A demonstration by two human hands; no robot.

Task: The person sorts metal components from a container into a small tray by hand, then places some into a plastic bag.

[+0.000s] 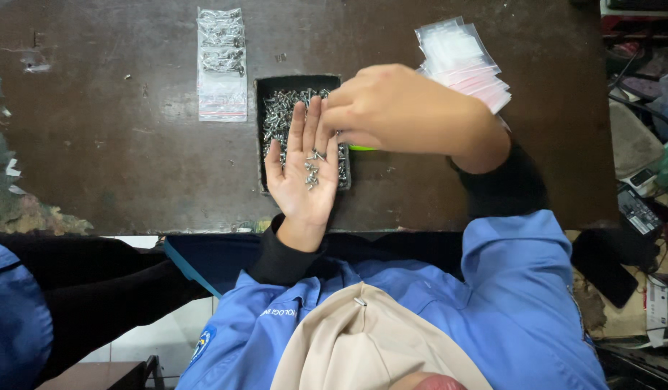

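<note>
My left hand lies palm up over a black rectangular box full of small silver screws. A few of those screws rest on the palm. My right hand reaches across from the right, its fingers bunched together at the left hand's fingertips. Whether they pinch a screw is hidden. A small green object peeks out under the right hand.
The box sits on a dark brown worn table. Clear bags filled with screws lie at the back left, a stack of empty zip bags at the back right. Another person's dark sleeve is at the lower left. Cables and clutter crowd the right.
</note>
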